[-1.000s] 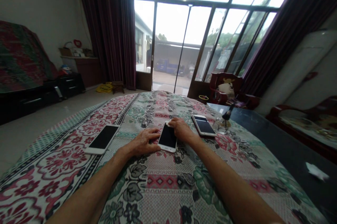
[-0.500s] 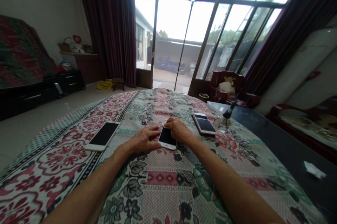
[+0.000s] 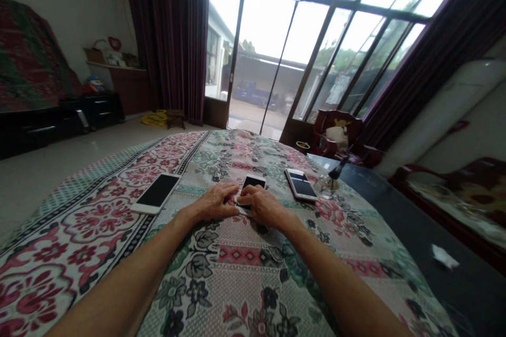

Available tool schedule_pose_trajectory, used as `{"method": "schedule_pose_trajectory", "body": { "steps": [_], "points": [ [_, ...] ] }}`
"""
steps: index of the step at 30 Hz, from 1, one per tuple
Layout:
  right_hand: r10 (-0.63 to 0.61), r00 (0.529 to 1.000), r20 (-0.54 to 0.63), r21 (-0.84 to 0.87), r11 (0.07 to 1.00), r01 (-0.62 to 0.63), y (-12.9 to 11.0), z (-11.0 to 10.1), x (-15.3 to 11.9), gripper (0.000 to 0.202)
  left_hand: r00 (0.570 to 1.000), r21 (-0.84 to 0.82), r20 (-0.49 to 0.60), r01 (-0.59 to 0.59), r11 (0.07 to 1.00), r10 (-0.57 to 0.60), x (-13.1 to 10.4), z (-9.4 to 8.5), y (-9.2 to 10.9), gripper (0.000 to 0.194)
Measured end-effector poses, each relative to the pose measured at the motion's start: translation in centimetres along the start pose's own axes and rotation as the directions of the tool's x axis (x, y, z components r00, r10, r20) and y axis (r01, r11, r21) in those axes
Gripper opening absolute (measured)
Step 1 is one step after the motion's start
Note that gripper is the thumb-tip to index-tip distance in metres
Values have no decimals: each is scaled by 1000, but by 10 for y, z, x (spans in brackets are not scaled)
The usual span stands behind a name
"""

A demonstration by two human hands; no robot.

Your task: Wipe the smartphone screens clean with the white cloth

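A white-framed phone (image 3: pixel 254 181) with a dark screen lies face up between my hands. My left hand (image 3: pixel 214 202) rests beside its left edge, fingers apart, the thumb at the phone's lower left corner. Over the lower part of the screen lies my right hand (image 3: pixel 264 206), its fingers bent and pressed together; a small whitish bit shows at the fingertips, too small to make out. Another white phone (image 3: pixel 157 193) lies to the left, and a third phone (image 3: pixel 301 185) to the right, both face up.
A patterned cloth (image 3: pixel 245 255) covers the table. Behind the right phone stands a clear glass object (image 3: pixel 327 187) with something dark upright in it. A crumpled white piece (image 3: pixel 445 257) lies on the dark surface at right. A wooden chair (image 3: pixel 338 131) stands beyond.
My right hand has moved from the phone's top end down to its lower part, uncovering the upper screen. My left hand stays beside the phone. The camera view has shifted slightly.
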State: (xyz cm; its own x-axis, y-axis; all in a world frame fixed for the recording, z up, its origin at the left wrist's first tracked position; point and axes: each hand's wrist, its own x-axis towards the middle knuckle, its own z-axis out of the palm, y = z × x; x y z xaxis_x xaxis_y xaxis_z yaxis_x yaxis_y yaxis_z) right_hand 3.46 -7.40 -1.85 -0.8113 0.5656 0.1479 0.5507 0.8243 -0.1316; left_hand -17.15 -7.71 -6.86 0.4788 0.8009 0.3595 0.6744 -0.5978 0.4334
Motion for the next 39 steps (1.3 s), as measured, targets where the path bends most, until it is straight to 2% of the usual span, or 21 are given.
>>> {"method": "schedule_pose_trajectory", "body": {
  "steps": [11,16,22,26,29,32,39],
  "points": [
    [31,999,-8,16,999,-31,-8,-3,-29,42,1000,36,12,1,999,-1,-2,3,1,50],
    [105,983,-150,24,994,-102,-12,10,-38,40,999,22,-4,36,999,-36,-3,5,1,49],
    [143,969,-204,48,990,-136,-12,21,-38,39,999,22,-1,50,998,-50,-2,4,5,51],
    [139,962,-235,70,990,-126,-10,23,-37,38,994,25,-21,111,994,-111,-1,5,9,51],
    [158,955,-250,79,987,-142,-10,26,-37,37,990,27,-48,137,990,-135,-1,7,11,58],
    [181,949,-258,70,983,-169,-11,28,-36,35,991,31,-65,123,992,-120,-2,7,11,61],
    [233,935,-269,57,973,-226,-9,25,-37,39,996,61,-33,84,995,-82,-2,6,11,54]
  ]
}}
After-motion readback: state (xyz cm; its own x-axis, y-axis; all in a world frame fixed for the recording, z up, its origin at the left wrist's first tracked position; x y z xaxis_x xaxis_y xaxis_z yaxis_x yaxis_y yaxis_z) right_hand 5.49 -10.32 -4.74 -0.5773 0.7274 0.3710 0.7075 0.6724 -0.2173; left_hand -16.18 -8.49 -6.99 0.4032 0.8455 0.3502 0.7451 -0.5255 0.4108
